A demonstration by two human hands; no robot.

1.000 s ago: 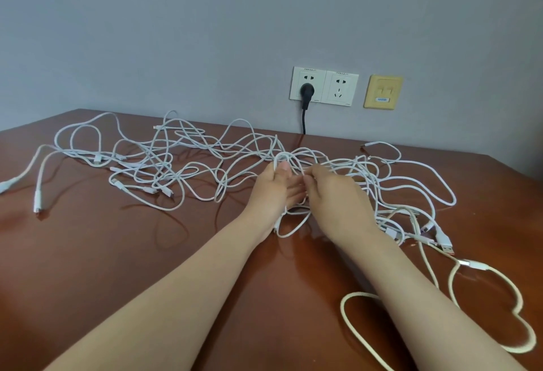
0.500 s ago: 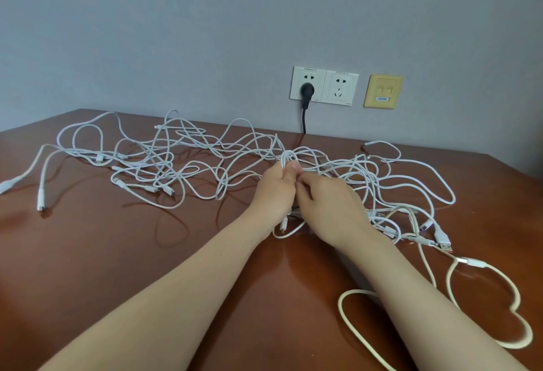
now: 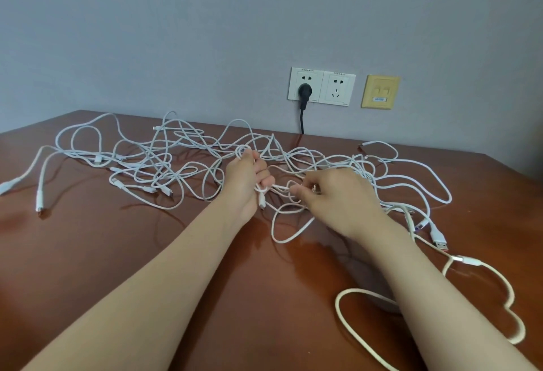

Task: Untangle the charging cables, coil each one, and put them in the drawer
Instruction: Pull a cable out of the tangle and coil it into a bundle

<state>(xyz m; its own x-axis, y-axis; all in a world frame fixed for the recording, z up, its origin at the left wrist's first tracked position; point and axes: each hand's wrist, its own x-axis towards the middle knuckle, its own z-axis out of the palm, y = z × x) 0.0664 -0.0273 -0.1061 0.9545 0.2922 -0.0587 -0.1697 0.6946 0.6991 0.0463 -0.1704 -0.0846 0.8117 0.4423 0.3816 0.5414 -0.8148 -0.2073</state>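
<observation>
A tangle of several white charging cables (image 3: 164, 165) sprawls across the far half of the brown wooden table (image 3: 117, 253). My left hand (image 3: 245, 182) grips a small coil of white cable, with a connector end hanging below its fingers. My right hand (image 3: 332, 197) pinches a strand of the same cable just to the right, so a short taut length runs between the two hands. A thicker cream cable (image 3: 499, 300) loops at the near right, passing under my right forearm. No drawer is in view.
The wall behind the table carries a double socket (image 3: 321, 87) with a black plug (image 3: 304, 91) and a yellow data plate (image 3: 380, 92). USB plugs (image 3: 437, 238) lie at the right. Two connector ends (image 3: 39, 198) lie at the far left.
My hands have drawn apart: the left moved up and left with its coil, the right moved right, stretching a strand between them. The loop in front of my hands has shifted.
</observation>
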